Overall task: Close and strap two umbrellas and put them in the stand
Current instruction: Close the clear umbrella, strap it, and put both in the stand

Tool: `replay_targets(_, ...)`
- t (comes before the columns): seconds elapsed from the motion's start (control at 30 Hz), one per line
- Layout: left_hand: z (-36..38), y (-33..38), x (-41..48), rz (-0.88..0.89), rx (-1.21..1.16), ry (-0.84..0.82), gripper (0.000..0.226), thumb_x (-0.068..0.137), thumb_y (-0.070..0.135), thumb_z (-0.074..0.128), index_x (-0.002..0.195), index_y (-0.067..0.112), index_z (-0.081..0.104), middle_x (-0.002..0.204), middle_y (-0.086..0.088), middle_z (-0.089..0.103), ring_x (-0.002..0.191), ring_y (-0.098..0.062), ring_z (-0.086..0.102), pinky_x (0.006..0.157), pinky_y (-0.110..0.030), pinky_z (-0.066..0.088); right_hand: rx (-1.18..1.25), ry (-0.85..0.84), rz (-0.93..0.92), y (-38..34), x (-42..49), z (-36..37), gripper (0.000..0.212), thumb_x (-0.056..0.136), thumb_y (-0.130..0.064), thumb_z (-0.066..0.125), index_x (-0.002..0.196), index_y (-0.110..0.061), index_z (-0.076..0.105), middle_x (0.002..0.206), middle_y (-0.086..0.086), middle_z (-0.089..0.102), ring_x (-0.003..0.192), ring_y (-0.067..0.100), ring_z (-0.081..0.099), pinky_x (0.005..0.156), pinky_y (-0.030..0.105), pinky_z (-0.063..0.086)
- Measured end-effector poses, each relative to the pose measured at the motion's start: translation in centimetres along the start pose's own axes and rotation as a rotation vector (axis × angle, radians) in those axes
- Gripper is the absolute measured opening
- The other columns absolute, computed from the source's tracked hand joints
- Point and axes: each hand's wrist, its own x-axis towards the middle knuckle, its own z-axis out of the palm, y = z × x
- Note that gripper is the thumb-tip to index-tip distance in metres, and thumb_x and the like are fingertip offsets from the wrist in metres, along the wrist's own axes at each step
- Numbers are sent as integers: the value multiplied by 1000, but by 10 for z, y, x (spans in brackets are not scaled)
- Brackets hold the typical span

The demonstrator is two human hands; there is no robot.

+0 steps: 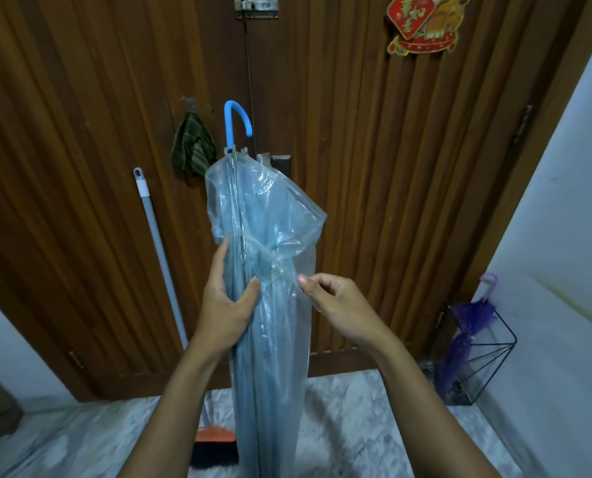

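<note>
Item one: purple umbrella (467, 326), closed, standing in the wire stand (515, 340) in the right-hand corner; I count it done, though its strap is too small to check. Item two: clear blue umbrella (270, 219), closed, handle up, held before the door; canopy loose, not yet bound. My left hand (225, 305): fingers curled round the folds. My right hand (336, 305): fingers pinching the thin strap (282, 272). Outstanding, by my reckoning: wrap, fasten, place in stand.

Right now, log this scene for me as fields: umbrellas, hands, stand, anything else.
blue umbrella: folded, handle up, canopy loose
strap: loose end in right hand
left hand: grips the canopy
right hand: pinches the strap
purple umbrella: in the stand
stand: black wire, right of door
broom: leans on door, left
</note>
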Motion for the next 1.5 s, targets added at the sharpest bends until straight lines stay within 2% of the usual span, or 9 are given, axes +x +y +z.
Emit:
replay_targets(0.2, -18, -8, -6, -67, -106, 24, 77, 87, 11, 70, 148, 38, 30, 145, 11, 45, 128, -9, 52, 105, -36, 46, -79, 64, 20, 14, 11, 5, 33, 94, -45, 59, 99, -15, 74, 125, -6, 61, 119, 6, 56, 106, 28, 41)
replay_targets(0.3, -23, -3, -11, -177, -380, -41, 75, 83, 9, 70, 141, 45, 39, 136, -2, 58, 115, -24, 63, 90, -43, 56, -22, 19, 93, 9, 16, 11, 32, 94, -48, 60, 104, -20, 74, 137, -6, 56, 112, 9, 58, 90, 21, 48)
replay_targets(0.5, -18, 9, -12, -239, -565, -159, 64, 84, 5, 55, 136, 42, 48, 124, -11, 66, 91, -27, 69, 70, -38, 60, 447, -19, 172, -10, 24, 40, 12, 102, -12, 49, 100, -11, 61, 73, -5, 74, 65, 3, 69, 60, 21, 56)
replay_targets(0.7, -16, 13, -9, -162, -81, -71, 51, 92, 24, 59, 126, 57, 40, 123, 6, 45, 110, 7, 52, 81, -4, 47, 490, 91, 86, -10, 25, 50, 9, 99, -12, 58, 93, -11, 65, 84, 2, 76, 75, 11, 72, 66, 21, 56)
replay_targets(0.83, -18, 6, -11, -123, 49, 59, 54, 93, 30, 61, 143, 38, 42, 138, 14, 51, 125, -2, 52, 104, -33, 48, 368, 184, -5, -9, 25, 51, 10, 94, -12, 65, 84, -12, 67, 79, -2, 75, 74, 5, 70, 67, 18, 53)
replay_targets(0.97, -8, 13, -17, -110, -91, 116, 50, 97, 11, 53, 139, 36, 40, 118, 9, 66, 104, -5, 68, 78, -20, 58, 232, 254, -83, -16, 24, 51, 17, 88, -20, 74, 72, -18, 69, 79, -1, 74, 75, 6, 67, 66, 21, 52)
replay_targets(1.1, -10, 15, -18, -151, -136, 13, 45, 98, 20, 51, 136, 43, 41, 131, 12, 58, 114, -3, 61, 92, -25, 54, 167, 331, -87, -18, 23, 48, 21, 87, -25, 75, 68, -20, 68, 74, -2, 72, 69, 6, 65, 64, 24, 50)
replay_targets(1.27, -7, 14, -25, -41, 61, -204, 89, 81, 30, 76, 147, 49, 19, 140, 22, 48, 126, 2, 52, 97, -27, 50, 156, 359, -33, -22, 19, 51, 19, 87, -25, 75, 72, -13, 72, 75, 3, 75, 69, 12, 72, 63, 27, 57)
replay_targets(1.5, -15, 11, -14, -81, 67, -79, 61, 84, 6, 70, 137, 25, 46, 112, 10, 70, 101, -9, 69, 82, -25, 57, 30, 206, -92, -26, 20, 48, 11, 86, -25, 76, 75, -25, 75, 79, -9, 77, 77, 2, 71, 73, 23, 56)
